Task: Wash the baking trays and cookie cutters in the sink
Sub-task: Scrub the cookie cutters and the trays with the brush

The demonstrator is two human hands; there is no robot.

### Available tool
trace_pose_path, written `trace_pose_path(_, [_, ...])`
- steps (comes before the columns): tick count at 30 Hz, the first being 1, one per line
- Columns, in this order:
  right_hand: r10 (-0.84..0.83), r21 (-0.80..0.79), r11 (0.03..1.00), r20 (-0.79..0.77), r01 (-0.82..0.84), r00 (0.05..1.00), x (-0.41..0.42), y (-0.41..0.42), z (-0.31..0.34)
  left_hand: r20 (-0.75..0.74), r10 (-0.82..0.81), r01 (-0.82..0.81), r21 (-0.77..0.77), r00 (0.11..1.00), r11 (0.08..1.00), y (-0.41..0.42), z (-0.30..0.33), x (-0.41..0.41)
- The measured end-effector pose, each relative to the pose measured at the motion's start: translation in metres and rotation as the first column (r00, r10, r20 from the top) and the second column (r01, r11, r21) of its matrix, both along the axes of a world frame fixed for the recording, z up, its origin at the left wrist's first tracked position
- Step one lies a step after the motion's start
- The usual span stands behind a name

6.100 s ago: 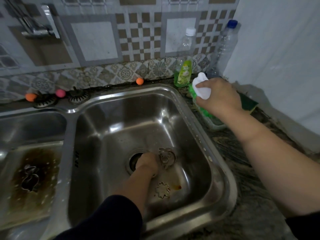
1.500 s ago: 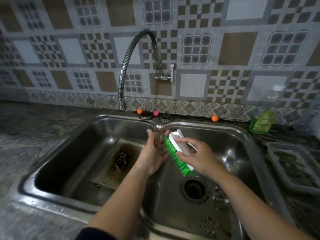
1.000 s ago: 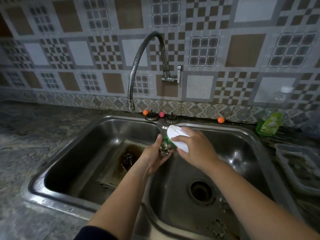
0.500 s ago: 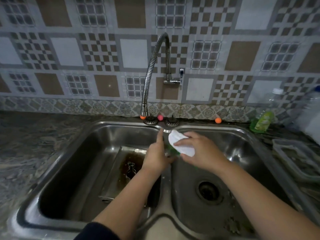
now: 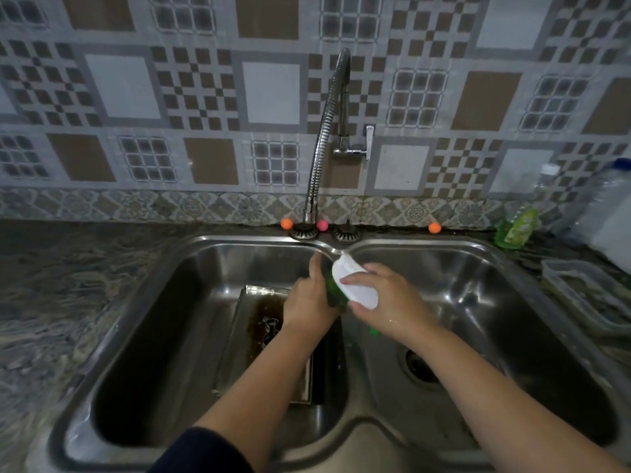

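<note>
Baking tray (image 5: pixel 239 339) in left basin; bottles (image 5: pixel 515 230) right of sink (image 5: pixel 341 445).

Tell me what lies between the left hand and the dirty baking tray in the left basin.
Nothing visible blocks it. The left hand hovers directly above the baking tray, busy against the brush in the right hand. One cookie cutter lies on the tray.

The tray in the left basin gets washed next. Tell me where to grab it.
Take the baking tray by its raised far rim, reaching down from above. It lies flat on the basin floor, that edge is bare, and the near end is under the left hand's forearm. A cookie cutter lies in it.
</note>
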State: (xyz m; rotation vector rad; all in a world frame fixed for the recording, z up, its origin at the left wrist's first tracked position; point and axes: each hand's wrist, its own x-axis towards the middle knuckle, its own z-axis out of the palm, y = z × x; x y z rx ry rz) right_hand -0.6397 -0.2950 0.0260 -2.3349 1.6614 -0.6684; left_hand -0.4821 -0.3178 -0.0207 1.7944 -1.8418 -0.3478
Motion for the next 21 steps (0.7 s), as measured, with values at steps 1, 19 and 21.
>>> trace_pose_path(1, [0.014,0.036,0.999,-0.021,-0.013,1.0,0.005,-0.002,-0.005,0.001,0.012,-0.012,-0.006,1.0,1.0,-0.001,-0.004,0.005])
trace_pose_path(19, [-0.133,0.076,0.989,0.065,0.128,0.989,0.025,-0.019,-0.065,-0.152,0.085,-0.045,0.25,0.985,0.967,-0.002,-0.105,0.127])
trace_pose_path(21, [-0.133,0.065,0.989,0.058,0.13,0.989,0.025,-0.02,-0.067,-0.163,0.073,-0.029,0.258,0.984,0.966,-0.002,-0.113,0.126])
